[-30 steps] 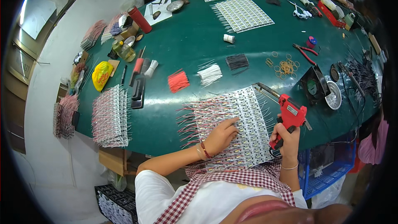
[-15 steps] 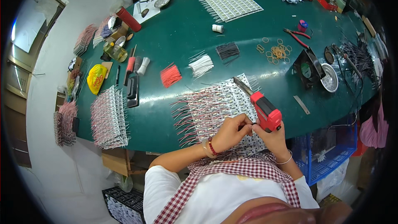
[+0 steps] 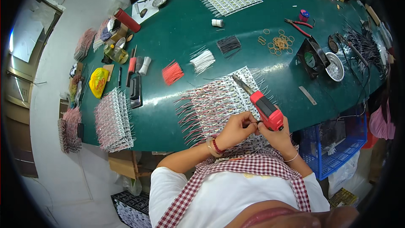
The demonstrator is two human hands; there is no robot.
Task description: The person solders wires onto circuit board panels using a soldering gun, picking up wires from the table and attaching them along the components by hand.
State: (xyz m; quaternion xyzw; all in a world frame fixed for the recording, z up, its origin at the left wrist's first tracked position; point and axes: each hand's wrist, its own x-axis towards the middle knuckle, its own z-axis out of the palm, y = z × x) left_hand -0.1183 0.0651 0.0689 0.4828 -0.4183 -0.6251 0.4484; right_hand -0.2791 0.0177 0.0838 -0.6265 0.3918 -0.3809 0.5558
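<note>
A red-and-black soldering gun [image 3: 266, 109] rests in my right hand [image 3: 277, 138], its long metal tip angled up and to the left above a sheet of small circuit boards [image 3: 219, 105]. Rows of thin red and dark wires stick out from the sheet's left side. My left hand [image 3: 236, 130] is closed in a pinch beside the gun's rear end. Something small and dark, like a black wire end [image 3: 258, 121], shows between its fingertips and those of my right hand, which nearly meet. The lower part of the sheet is partly hidden by my hands and checked apron.
Bundles of red wires [image 3: 172, 73], white wires [image 3: 203, 61] and black wires [image 3: 228, 45] lie beyond the sheet. Rubber bands [image 3: 281, 44], red pliers [image 3: 300, 28], a small black fan [image 3: 311, 59] and a metal bowl [image 3: 335, 66] are to the right. Wired board stacks [image 3: 112, 120] stand left.
The view has shifted slightly, so the table things sit a little higher. My hands and the soldering gun keep nearly the same pose over the sheet.
</note>
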